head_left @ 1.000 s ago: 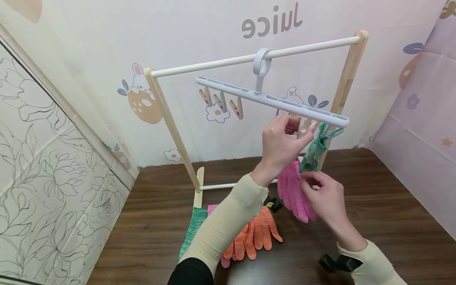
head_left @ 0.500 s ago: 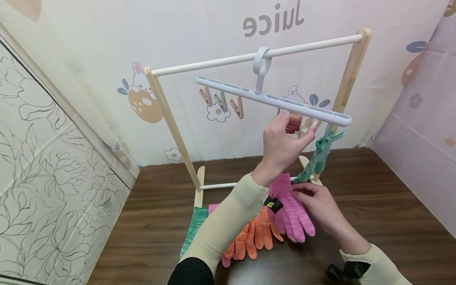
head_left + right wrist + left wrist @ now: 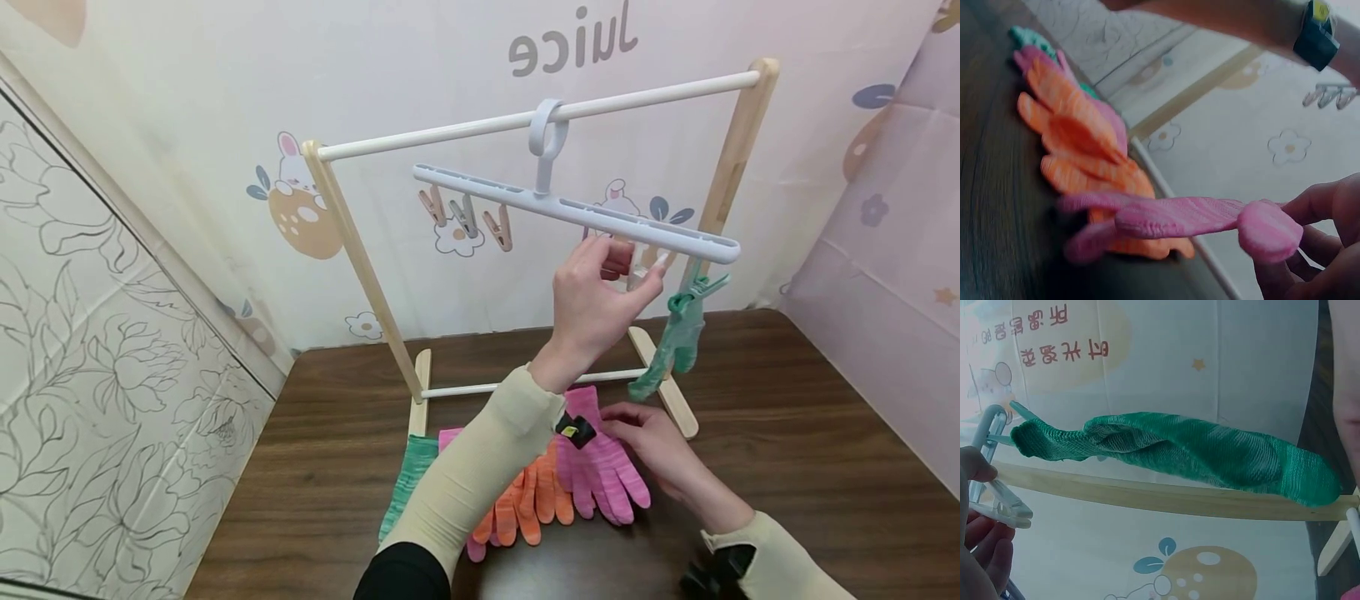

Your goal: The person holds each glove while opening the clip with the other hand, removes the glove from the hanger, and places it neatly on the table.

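In the head view my left hand (image 3: 596, 292) is raised under the right half of a white hanger (image 3: 577, 213). Its thumb and fingers pinch a white clothespin (image 3: 1013, 506), clearest in the left wrist view. Lower down, my right hand (image 3: 654, 442) pinches the side of a pink knit glove (image 3: 600, 467), whose fingers point down over the orange gloves (image 3: 525, 500). The right wrist view shows this pink glove (image 3: 1191, 215) edge-on, its near end bunched at the fingertips. A green knit piece (image 3: 1191, 450) dangles from a green clothespin (image 3: 703, 286) at the hanger's right end.
The hanger hooks over the white rail of a wooden rack (image 3: 738, 158) on a dark wood table (image 3: 315, 500). Three clothespins (image 3: 465, 215) hang at its left. Green knitwear (image 3: 412, 479) and another pink glove lie partly behind the left forearm.
My right hand has lowered the pink glove down and to the left, away from the hanging green piece, towards the orange gloves. The green piece has swung. My left hand stays at the clothespin.
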Available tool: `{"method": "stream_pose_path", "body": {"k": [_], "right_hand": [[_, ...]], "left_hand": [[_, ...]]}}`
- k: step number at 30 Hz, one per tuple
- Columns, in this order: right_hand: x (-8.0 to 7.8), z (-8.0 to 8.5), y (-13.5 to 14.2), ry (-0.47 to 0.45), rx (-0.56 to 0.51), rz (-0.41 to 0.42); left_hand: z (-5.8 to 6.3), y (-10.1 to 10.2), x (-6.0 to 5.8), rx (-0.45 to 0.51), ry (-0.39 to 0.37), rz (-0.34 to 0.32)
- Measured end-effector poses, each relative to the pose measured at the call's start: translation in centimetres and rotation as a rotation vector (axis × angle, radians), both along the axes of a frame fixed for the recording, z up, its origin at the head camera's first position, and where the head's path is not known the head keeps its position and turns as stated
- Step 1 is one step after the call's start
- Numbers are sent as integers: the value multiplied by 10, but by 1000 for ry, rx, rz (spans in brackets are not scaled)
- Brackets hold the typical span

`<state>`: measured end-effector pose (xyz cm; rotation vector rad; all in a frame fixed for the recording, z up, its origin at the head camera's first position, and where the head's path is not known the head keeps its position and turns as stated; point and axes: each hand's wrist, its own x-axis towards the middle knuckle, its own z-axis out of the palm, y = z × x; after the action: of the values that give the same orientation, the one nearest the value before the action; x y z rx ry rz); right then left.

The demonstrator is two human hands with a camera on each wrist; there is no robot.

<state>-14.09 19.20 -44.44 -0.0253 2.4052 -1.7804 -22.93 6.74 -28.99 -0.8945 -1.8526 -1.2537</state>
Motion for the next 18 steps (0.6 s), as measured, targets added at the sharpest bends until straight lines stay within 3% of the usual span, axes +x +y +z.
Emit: {"method": "stream_pose_path", "body": {"k": [18], "right_hand": [[-12, -24, 12, 43, 177, -37]], "left_hand": [[-1, 3, 1, 9, 5, 4]]}}
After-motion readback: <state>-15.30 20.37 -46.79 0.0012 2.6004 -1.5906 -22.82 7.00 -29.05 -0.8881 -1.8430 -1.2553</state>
